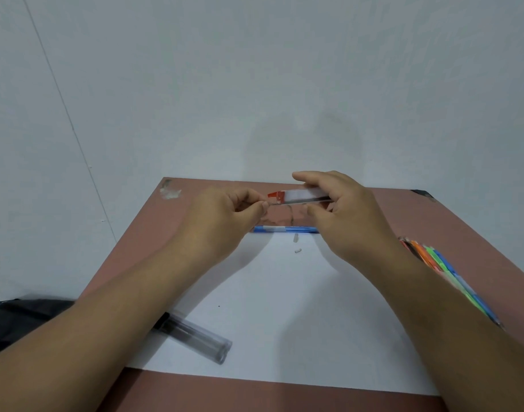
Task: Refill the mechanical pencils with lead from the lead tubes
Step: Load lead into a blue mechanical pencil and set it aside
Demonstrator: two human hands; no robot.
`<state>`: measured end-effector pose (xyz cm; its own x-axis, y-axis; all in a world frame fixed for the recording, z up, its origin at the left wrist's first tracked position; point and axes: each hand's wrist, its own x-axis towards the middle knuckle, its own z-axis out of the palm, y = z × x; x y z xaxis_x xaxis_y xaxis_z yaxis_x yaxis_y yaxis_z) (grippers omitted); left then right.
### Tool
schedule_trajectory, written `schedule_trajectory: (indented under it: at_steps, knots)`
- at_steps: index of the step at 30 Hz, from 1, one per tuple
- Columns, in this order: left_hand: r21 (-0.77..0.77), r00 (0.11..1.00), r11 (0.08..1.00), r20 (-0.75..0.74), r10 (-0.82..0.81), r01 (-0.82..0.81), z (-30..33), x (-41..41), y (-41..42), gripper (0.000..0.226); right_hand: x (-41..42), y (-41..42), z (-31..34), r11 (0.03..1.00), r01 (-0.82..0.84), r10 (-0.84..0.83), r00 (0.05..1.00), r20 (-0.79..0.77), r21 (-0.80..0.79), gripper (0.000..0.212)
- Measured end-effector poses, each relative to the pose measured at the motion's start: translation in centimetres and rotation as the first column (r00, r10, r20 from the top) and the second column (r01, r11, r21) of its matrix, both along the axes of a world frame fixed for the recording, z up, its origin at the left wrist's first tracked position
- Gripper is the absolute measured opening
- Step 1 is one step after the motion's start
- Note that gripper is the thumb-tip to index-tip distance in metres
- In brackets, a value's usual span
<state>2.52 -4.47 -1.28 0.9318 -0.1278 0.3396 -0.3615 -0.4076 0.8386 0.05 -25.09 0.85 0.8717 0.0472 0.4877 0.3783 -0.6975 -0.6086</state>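
Both hands up over the table's far edge, working a lead tube.

Lead tube point(302, 196): clear flat case, red end to the left, dark leads visible inside, held level above the table point(447, 221). Right hand point(348, 212) grip clamped round it, fingers over, thumb under. Left hand point(225, 217) grip pinched together at the red end, seemingly on a thin lead. Blue pencil point(286, 229) lies on the white paper point(284, 307) below, two small white bits point(296, 243) beside it. Clear tubes point(195, 334) near left, coloured pencils point(444, 275) right. Table reddish-brown, against a pale wall point(254, 84).
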Motion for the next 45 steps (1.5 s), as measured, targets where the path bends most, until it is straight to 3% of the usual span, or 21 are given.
schedule_trajectory:
  at_steps: [23,45]
  knots:
    - [0.005,0.999,1.000,0.038,-0.024,0.024,0.11,-0.24,0.07,0.019,-0.01,0.03,-0.19,0.987,-0.004,0.018,0.996,-0.084,0.161,0.054]
    - [-0.084,1.000,0.996,0.025,0.017,-0.014,-0.14,0.43,0.17,0.018,0.15,-0.19,-0.24,0.981,0.006,0.011,0.996,-0.087,0.192,0.053]
